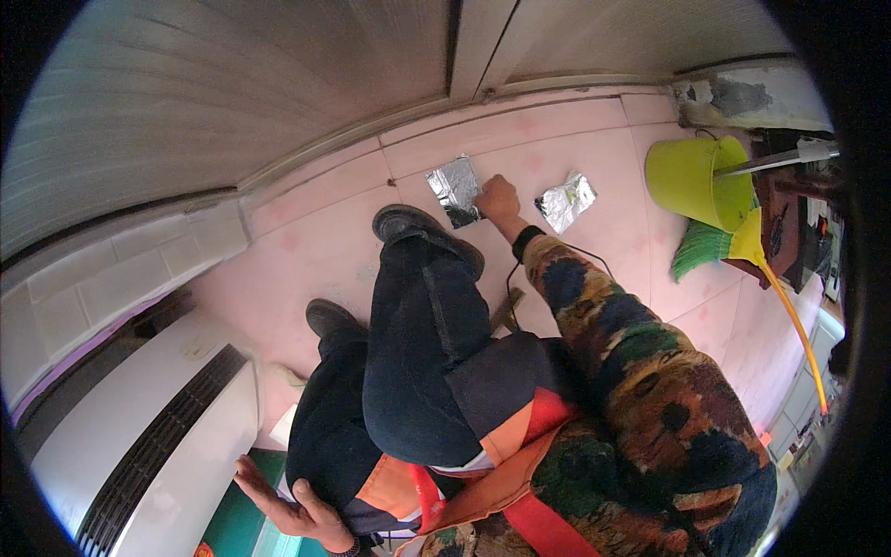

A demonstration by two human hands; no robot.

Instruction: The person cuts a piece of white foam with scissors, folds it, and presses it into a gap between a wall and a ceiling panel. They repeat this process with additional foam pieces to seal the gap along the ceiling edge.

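A square piece of silver foil [454, 191] lies on the pink tiled floor ahead of my shoes. My right hand [499, 199] reaches down to its right edge, with curled fingers closed at that edge; the fingertips are partly hidden. To the right of this hand rests a second, crumpled piece of foil [567, 200], apart from the first. My left hand [292, 512] is low at the left beside my thigh, fingers stretched and thumb apart, holding nothing.
A yellow-green bucket [680, 176] stands at the right, with a green-bristled broom [703, 249] against it. Large grey doors [325, 84] close off the far side. A white appliance with a dark grille [162, 446] is at the left. A dark cable [594, 255] runs by my right forearm.
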